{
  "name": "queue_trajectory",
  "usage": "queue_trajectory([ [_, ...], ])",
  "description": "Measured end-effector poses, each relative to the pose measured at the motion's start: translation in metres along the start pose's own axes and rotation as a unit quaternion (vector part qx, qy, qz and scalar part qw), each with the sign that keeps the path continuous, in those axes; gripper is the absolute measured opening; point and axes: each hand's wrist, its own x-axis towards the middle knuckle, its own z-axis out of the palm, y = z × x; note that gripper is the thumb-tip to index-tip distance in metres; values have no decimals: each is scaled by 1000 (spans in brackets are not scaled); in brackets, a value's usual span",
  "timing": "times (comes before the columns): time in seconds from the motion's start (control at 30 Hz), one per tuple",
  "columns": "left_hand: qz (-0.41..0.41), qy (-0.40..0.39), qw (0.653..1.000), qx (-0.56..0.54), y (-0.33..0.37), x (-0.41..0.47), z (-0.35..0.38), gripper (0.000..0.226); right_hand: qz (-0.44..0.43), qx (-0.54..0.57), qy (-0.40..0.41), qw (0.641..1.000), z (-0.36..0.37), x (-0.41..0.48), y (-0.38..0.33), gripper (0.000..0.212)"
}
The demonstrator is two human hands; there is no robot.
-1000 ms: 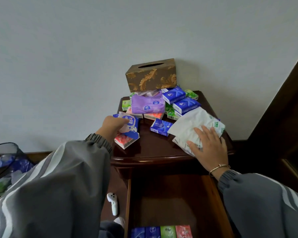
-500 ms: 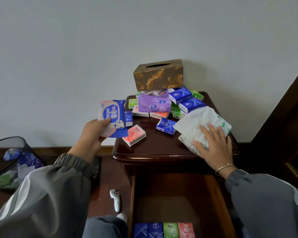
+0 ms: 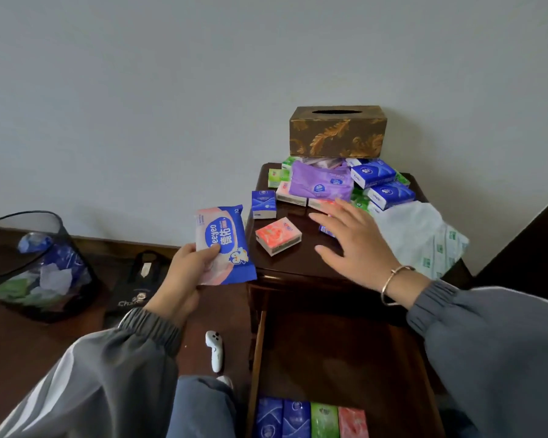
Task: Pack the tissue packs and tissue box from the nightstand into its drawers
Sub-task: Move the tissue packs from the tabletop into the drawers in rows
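Lifted off the white pack [image 3: 421, 238], my right hand [image 3: 358, 248] hovers spread and empty above the nightstand [image 3: 285, 263]; my left hand [image 3: 184, 273] pinches the wipes pack [image 3: 223, 245], upright lengthwise, left of it.

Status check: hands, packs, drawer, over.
Left hand grips wipes pack, off the nightstand. Right hand open over loose packs. Drawer open, four packs in. Nothing blocking.

Dim, flat light – wide-angle warp
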Motion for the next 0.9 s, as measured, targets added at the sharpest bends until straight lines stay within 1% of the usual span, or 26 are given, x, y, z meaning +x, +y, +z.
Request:
queue_trajectory([
  [0.07,3,-4,1000,7,-5,-3,-1,26,-22,-22,-106,994,18,29,-18,62],
  [0.13,4,-13,1000,7,-8,-5,-5,27,2,-24,-202,979,39,50,-28,67],
  [0.17,5,-18,1000,10,-9,-4,-8,29,20,-18,-239,971,48,58,-32,68],
  [0.2,8,-22,1000,14,-9,-4,-12,33,35,-8,-258,966,55,62,-34,69],
  [0.23,11,-25,999,17,-9,-3,-16,35,45,-3,-256,966,60,64,-35,68],
  [0.33,20,-21,999,30,-6,-2,-21,32,27,-68,-165,984,64,58,-34,61],
  [0.4,23,-29,998,42,-3,-3,-17,33,45,-84,-131,987,62,49,-28,59],
  [0.47,22,-51,997,53,-1,-4,-5,35,93,-81,-115,986,60,36,-18,60],
  [0.6,13,-80,992,97,1,-8,30,34,160,-130,-68,976,54,9,8,58],
  [0.7,-1,-85,989,122,-3,-8,60,32,165,-165,-17,972,52,-5,23,55],
  [0.77,6,-71,982,174,-7,-5,76,32,155,-159,1,975,54,-10,28,53],
  [0.8,20,-60,972,225,-8,-2,82,35,154,-143,0,978,55,-12,30,53],
  [0.83,43,-50,953,294,-8,1,87,38,156,-121,-2,980,57,-12,30,53],
  [0.87,72,-40,923,375,-8,3,91,40,160,-99,-2,982,59,-13,31,53],
  [0.9,105,-29,886,451,-7,6,93,42,164,-80,2,983,61,-14,31,53],
])
